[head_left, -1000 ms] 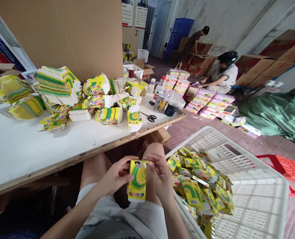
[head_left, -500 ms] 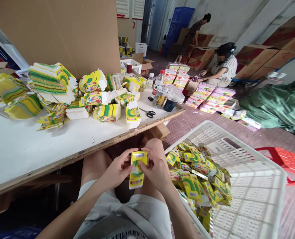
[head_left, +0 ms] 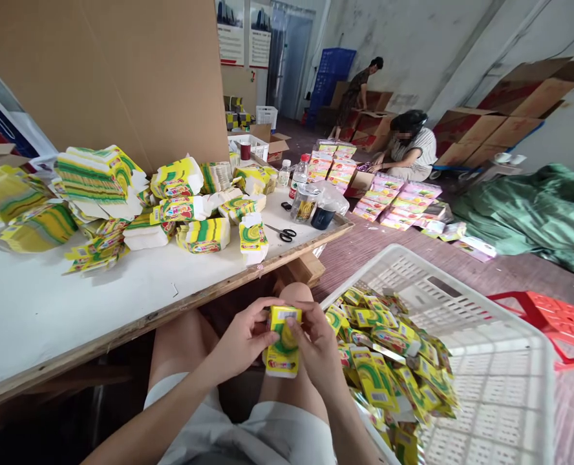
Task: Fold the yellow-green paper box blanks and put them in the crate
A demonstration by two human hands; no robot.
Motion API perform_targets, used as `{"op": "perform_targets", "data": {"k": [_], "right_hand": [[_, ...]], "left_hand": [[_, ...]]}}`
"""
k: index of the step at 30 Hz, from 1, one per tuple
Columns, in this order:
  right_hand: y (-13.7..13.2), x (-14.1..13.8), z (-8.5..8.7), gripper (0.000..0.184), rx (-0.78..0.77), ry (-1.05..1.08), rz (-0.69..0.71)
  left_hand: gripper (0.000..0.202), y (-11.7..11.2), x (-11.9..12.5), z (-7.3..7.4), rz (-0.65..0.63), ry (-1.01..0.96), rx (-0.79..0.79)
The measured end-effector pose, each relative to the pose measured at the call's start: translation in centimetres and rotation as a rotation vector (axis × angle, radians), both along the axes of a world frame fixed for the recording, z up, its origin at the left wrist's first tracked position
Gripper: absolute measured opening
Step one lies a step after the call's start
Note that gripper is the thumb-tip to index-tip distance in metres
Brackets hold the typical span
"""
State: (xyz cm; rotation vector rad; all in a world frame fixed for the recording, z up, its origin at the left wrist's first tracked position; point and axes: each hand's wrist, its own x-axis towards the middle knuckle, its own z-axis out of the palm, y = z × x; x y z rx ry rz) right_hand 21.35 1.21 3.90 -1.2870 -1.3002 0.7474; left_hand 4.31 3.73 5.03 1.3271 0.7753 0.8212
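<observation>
Between both hands, above my lap, is a small yellow and green carton (head_left: 283,358) with a barcode near its top end. My left hand (head_left: 248,337) grips its left edge, thumb on the front face. My right hand (head_left: 318,339) closes on the right edge, its thumb pressed on the front near the barcode. To my right stands a white plastic crate (head_left: 490,361) partly filled with yellow-green packets (head_left: 377,374). On the table to the left lie stacks of flat yellow-green cartons (head_left: 97,177), and one small stack (head_left: 253,236) sits close to the front edge.
Black scissors (head_left: 286,234), a bottle with a red cap (head_left: 300,173), a jar (head_left: 305,203) and a dark cup (head_left: 322,217) stand on the white table (head_left: 74,303). A red stool (head_left: 543,323) is beyond the crate. Two people work farther back among boxes.
The carton and both hands have shifted slightly right and down in the picture. The view has tilted upward a little, showing more of the back wall. Both hands keep hold of the carton.
</observation>
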Motion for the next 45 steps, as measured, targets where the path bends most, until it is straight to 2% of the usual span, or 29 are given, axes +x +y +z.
{"op": "perform_targets", "data": {"k": [2, 3, 5, 7, 9, 11, 14, 17, 23, 28, 30, 32, 34, 36, 37, 38, 40, 41, 43, 45], "right_hand": [[-0.4, 0.9, 0.7, 0.019, 0.068, -0.071, -0.180], [-0.6, 1.7, 1.2, 0.019, 0.114, -0.152, -0.300], [-0.9, 3.4, 2.2, 0.023, 0.217, -0.347, -0.570], [-1.2, 4.9, 2.5, 0.031, 0.232, -0.449, -0.712], [-1.4, 5.7, 2.0, 0.033, 0.172, -0.397, -0.663], [-1.4, 5.4, 0.7, 0.029, 0.069, -0.245, -0.529], [-1.1, 3.7, -1.0, 0.027, -0.090, -0.024, -0.368], [-0.5, 1.6, -1.6, 0.027, -0.134, 0.092, -0.255], [0.5, 0.3, -1.7, 0.029, -0.131, 0.114, -0.193], [0.4, 0.5, -2.9, 0.034, -0.163, 0.162, -0.185], [0.3, 0.3, -3.2, 0.036, -0.184, 0.181, -0.169], [0.3, -0.2, -3.1, 0.035, -0.204, 0.196, -0.142], [0.3, -1.0, -2.7, 0.034, -0.202, 0.237, -0.129], [0.6, -2.0, -2.0, 0.039, -0.189, 0.342, -0.113], [0.7, -2.4, -1.7, 0.042, -0.175, 0.409, -0.109], [0.9, -2.7, -1.5, 0.044, -0.158, 0.473, -0.109], [1.1, -3.0, -1.3, 0.038, -0.143, 0.548, -0.099], [1.2, -2.9, -1.3, 0.032, -0.148, 0.553, -0.091], [1.1, -2.7, -1.4, 0.024, -0.186, 0.515, -0.063], [0.7, -2.7, -1.5, 0.023, -0.219, 0.462, -0.057]], "left_hand": [[0.050, 1.8, 0.9, -0.1, 0.047, 0.066, 0.227], [0.051, 3.2, 1.0, -0.2, 0.110, 0.128, 0.361], [0.056, 6.7, 0.5, -0.4, 0.305, 0.326, 0.626], [0.060, 10.5, -0.7, -0.7, 0.451, 0.500, 0.754], [0.046, 13.4, -2.0, -1.2, 0.467, 0.542, 0.765], [0.030, 14.8, -3.2, -1.8, 0.451, 0.550, 0.764], [0.030, 14.7, -4.2, -2.5, 0.487, 0.553, 0.779], [0.029, 13.9, -4.8, -2.6, 0.563, 0.554, 0.792], [0.017, 14.5, -5.1, -1.5, 0.617, 0.522, 0.779], [0.012, 15.8, -4.8, -1.0, 0.583, 0.437, 0.714], [0.014, 16.1, -4.8, -0.4, 0.628, 0.399, 0.698], [0.019, 15.7, -4.7, 0.3, 0.742, 0.351, 0.705], [0.025, 14.1, -4.5, 1.0, 0.867, 0.295, 0.738], [0.024, 11.4, -4.1, 1.1, 0.872, 0.250, 0.814], [0.023, 9.7, -3.9, 0.8, 0.784, 0.233, 0.880], [0.023, 7.9, -3.6, 0.3, 0.630, 0.236, 0.935], [0.031, 4.4, -3.3, -1.1, 0.310, 0.239, 0.993], [0.037, 2.9, -3.2, -1.8, 0.212, 0.239, 0.991], [0.044, 0.6, -3.2, -2.8, 0.105, 0.226, 0.943], [0.045, -0.6, -3.2, -3.0, 0.122, 0.177, 0.799]]}}
